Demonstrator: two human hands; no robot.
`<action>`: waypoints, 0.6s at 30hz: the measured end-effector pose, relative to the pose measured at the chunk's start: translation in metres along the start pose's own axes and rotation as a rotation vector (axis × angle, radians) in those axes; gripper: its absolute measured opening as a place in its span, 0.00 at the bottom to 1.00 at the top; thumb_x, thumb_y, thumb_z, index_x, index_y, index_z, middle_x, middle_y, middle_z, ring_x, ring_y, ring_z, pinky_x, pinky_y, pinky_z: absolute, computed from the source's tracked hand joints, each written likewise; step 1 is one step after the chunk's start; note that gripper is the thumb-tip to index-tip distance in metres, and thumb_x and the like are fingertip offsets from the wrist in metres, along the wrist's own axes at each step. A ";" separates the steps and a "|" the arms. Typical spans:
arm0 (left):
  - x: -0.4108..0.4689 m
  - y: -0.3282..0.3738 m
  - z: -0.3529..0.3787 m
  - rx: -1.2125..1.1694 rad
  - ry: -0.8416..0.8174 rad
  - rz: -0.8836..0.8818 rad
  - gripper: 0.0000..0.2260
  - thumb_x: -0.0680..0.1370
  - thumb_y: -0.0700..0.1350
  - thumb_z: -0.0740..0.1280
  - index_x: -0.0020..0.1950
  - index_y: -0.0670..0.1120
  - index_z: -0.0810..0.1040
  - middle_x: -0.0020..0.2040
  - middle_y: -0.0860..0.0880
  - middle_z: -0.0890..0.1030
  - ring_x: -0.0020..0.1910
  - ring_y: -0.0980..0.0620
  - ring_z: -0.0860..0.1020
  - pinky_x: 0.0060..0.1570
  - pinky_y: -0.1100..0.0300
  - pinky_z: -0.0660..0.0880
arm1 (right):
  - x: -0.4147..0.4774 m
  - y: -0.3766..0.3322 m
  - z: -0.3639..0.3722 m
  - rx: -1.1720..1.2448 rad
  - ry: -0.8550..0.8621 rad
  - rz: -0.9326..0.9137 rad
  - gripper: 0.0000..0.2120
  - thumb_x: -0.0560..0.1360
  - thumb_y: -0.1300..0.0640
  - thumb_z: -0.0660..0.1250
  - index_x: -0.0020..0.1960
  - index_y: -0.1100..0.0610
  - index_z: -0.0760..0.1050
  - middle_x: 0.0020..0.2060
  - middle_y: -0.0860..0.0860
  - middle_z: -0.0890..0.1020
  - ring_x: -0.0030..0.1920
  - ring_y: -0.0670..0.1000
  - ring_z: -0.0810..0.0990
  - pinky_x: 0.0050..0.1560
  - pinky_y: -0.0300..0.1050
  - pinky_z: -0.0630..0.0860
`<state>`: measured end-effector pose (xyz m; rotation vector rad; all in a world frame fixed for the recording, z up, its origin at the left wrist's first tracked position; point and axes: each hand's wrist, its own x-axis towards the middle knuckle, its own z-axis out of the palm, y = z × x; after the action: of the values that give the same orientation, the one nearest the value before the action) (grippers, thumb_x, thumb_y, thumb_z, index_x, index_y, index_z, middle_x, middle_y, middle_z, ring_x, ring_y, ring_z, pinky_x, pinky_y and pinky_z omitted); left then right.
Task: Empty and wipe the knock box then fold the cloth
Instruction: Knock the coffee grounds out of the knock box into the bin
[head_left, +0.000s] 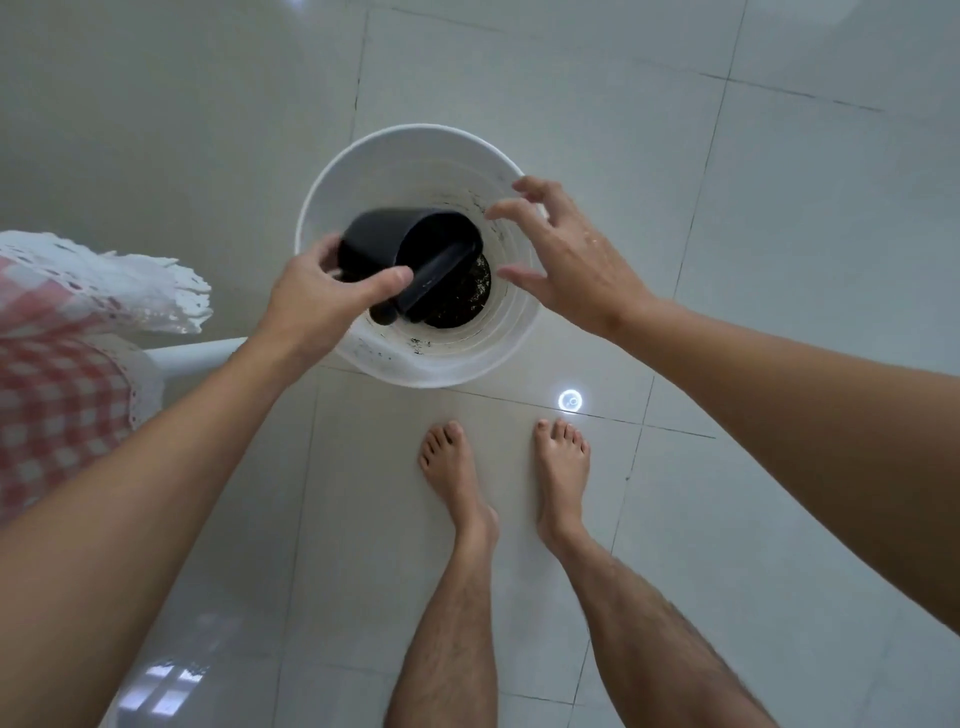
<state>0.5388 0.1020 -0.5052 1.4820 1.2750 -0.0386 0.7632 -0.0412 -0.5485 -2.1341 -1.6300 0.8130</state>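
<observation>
Glossy pale-grey tiled floor (779, 260): round white plastic bucket (410, 364) at frame centre; two bare feet (457, 478) below it.

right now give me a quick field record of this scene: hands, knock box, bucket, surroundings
left hand: gripping the knock box from its side, thumb across it
right hand: open, fingers spread, above the bucket's right rim, holding nothing
knock box: black, tipped on its side over the bucket, opening facing right, bar across the mouth
bucket: white, on the tiled floor, dark grounds at the bottom, specks on the inner wall
checked cloth: red and white with lace edge, at left
feet: bare, just behind the bucket
</observation>
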 end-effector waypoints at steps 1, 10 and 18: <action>0.006 -0.001 -0.003 -0.051 -0.077 -0.053 0.28 0.63 0.67 0.80 0.57 0.53 0.85 0.53 0.55 0.87 0.58 0.51 0.85 0.67 0.50 0.80 | 0.001 -0.005 -0.005 0.021 -0.041 -0.023 0.25 0.77 0.50 0.70 0.72 0.51 0.69 0.73 0.58 0.67 0.67 0.57 0.75 0.62 0.46 0.72; 0.005 0.002 -0.005 -0.248 -0.283 -0.276 0.26 0.65 0.68 0.67 0.54 0.52 0.83 0.49 0.49 0.83 0.53 0.47 0.81 0.55 0.52 0.81 | 0.021 -0.045 -0.044 0.051 -0.245 -0.035 0.20 0.77 0.52 0.70 0.69 0.50 0.76 0.58 0.51 0.82 0.48 0.51 0.79 0.55 0.45 0.74; -0.027 0.028 0.002 0.187 -0.130 0.201 0.24 0.84 0.54 0.66 0.80 0.61 0.67 0.63 0.49 0.80 0.63 0.44 0.82 0.63 0.54 0.78 | 0.021 -0.069 -0.089 0.050 -0.364 0.208 0.14 0.76 0.56 0.72 0.62 0.51 0.81 0.45 0.54 0.83 0.34 0.54 0.86 0.41 0.43 0.81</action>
<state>0.5480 0.0888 -0.4696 1.7339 1.0354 -0.1218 0.7696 0.0051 -0.4442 -2.2446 -1.5416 1.3592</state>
